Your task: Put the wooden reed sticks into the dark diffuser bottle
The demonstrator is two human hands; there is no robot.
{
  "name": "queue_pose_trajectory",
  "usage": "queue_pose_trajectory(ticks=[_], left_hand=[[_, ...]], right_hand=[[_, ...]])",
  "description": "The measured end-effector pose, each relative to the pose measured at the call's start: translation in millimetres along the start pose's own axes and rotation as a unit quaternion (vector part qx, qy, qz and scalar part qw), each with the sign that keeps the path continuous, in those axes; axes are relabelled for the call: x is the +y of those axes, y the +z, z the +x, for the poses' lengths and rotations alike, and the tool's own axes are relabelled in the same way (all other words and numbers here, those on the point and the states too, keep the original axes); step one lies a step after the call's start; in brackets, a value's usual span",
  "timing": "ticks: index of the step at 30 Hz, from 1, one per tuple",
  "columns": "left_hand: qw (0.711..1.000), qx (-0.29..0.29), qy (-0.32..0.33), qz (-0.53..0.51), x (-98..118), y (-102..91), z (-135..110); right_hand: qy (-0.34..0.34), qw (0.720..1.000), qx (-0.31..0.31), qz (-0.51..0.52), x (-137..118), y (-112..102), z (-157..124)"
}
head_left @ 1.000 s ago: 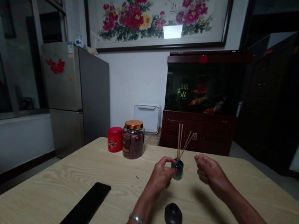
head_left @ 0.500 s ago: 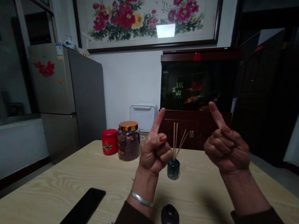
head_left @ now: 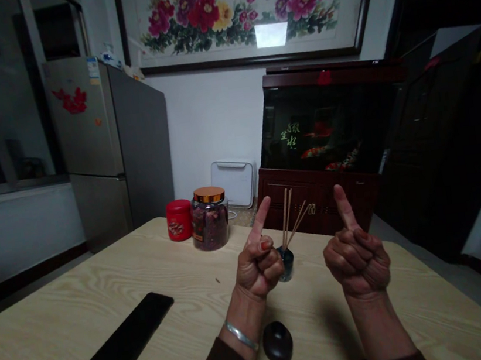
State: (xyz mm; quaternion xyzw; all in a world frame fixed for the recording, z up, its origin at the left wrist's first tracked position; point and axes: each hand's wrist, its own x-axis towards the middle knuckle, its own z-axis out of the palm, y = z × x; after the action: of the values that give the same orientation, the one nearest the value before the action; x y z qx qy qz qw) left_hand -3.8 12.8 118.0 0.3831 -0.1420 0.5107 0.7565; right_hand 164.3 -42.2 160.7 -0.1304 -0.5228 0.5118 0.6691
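Note:
Both my hands are raised above the wooden table (head_left: 82, 295), backs towards me. My left hand (head_left: 257, 260) is a fist with only the index finger pointing up. My right hand (head_left: 356, 253) makes the same shape. Neither holds anything. Just behind and right of my left hand stands a small dark bottle (head_left: 286, 264) with several thin reed sticks (head_left: 290, 223) fanning out of it. A black rounded cap (head_left: 278, 343) lies on the table near my left wrist.
A black phone (head_left: 123, 346) lies flat at the left of the table. A red tin (head_left: 179, 220) and a glass jar with a copper lid (head_left: 210, 218) stand at the far edge. Beyond are a fridge (head_left: 106, 138) and a fish tank (head_left: 322, 128).
One second ago my left hand gripped the small bottle and my right hovered beside it. Both hands let go, rose and closed into fists with index fingers up; since then they lowered slightly.

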Motion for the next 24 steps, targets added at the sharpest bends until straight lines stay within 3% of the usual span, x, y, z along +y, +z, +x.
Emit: queue_pose_trajectory(ticks=[4, 8, 10, 12, 14, 16, 20, 24], left_hand=[[1.0, 0.025, -0.003, 0.006, 1.8, -9.1, -2.2], [0.984, 0.125, -0.054, 0.117, -1.9, -43.6, -9.8], [0.945, 0.198, -0.097, 0.242, -10.4, -72.0, -18.1], [0.89, 0.241, -0.128, 0.365, -22.6, -102.2, -28.9], [0.862, 0.244, -0.126, 0.426, -35.3, -127.8, -40.2], [0.84, 0.256, -0.116, 0.463, -45.0, -144.5, -49.0], [0.827, 0.259, -0.094, 0.489, -50.4, -150.8, -56.0], [0.823, 0.228, -0.102, 0.511, -48.8, -141.0, -58.4]], right_hand=[[0.012, 1.0, 0.028, 0.001, 6.5, -14.1, -2.3], [0.103, 0.989, 0.083, -0.072, 37.4, -56.4, -3.0], [0.146, 0.954, 0.155, -0.212, 65.7, -83.3, -2.4], [0.163, 0.888, 0.192, -0.385, 97.7, -106.5, -0.6], [0.162, 0.862, 0.196, -0.438, 127.2, -121.5, 3.4], [0.154, 0.855, 0.183, -0.46, 149.4, -128.2, 9.4], [0.147, 0.846, 0.13, -0.495, 168.0, -126.3, 19.1], [0.139, 0.84, 0.099, -0.515, 162.9, -116.3, 6.6]])
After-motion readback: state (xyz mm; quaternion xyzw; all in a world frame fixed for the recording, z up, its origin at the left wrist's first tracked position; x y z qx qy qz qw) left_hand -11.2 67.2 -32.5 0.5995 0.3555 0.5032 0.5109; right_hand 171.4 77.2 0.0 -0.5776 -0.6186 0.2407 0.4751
